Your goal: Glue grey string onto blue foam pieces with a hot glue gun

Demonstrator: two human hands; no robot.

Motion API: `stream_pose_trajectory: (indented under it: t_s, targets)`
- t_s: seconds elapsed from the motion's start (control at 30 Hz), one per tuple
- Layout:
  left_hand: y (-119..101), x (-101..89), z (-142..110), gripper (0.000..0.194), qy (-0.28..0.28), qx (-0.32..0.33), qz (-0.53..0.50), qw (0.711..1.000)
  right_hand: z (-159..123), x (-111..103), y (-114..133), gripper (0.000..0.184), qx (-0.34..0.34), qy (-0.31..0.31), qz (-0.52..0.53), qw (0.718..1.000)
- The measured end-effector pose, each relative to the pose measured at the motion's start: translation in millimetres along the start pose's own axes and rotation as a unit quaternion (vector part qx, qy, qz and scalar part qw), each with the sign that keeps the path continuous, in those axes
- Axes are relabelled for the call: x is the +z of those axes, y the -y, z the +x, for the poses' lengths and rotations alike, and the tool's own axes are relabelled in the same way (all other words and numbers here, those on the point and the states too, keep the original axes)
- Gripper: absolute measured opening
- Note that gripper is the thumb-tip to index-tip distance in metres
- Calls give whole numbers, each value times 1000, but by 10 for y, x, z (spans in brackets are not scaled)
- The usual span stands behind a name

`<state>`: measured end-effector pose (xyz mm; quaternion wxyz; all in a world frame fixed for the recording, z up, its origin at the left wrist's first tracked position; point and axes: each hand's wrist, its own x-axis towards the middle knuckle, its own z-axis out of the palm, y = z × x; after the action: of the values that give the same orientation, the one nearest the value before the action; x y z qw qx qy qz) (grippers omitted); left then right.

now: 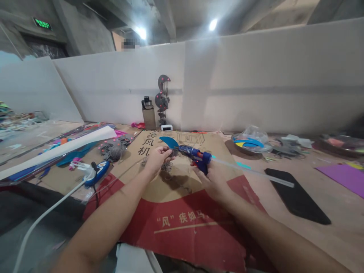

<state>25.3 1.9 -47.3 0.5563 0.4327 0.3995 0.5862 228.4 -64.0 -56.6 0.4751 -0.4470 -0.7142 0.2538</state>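
Observation:
My right hand (214,178) is closed around the grip of a blue hot glue gun (196,154) with a long clear glue stick (256,172) trailing out behind it to the right. The gun's nozzle points left at a blue crescent-shaped foam piece (169,142). My left hand (157,157) pinches that blue piece together with a grey cut-out part beneath it. Both hands hover above a brown and red cardboard sheet (182,223) printed with characters.
A second blue glue gun (98,172) with a white cable lies at left beside coloured foam scraps. A bottle (148,113) and a grey hanging craft (162,99) stand by the white partition. A black pad (297,199), a purple sheet (345,176) and a bag of pieces (250,140) lie right.

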Motion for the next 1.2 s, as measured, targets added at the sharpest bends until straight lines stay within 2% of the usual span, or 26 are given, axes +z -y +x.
stream_pose_trajectory:
  t_s: [0.17,0.33,0.73,0.97,1.2]
  targets:
    - [-23,107,-81,25,-1,-31,21,999,-77,-29,-78,32,-6,17,-62,998]
    - [-17,150,-131,26,-5,-21,29,999,-78,-39,-117,36,-12,17,-109,994]
    - [-8,191,-168,23,-7,-15,46,999,-97,-20,-97,41,4,22,-126,992]
    - [5,178,-172,23,-6,-4,69,998,-109,-9,-113,45,-11,19,-133,991]
    - [-25,172,-161,15,-27,27,85,996,-97,-19,-87,42,-17,15,-137,990]
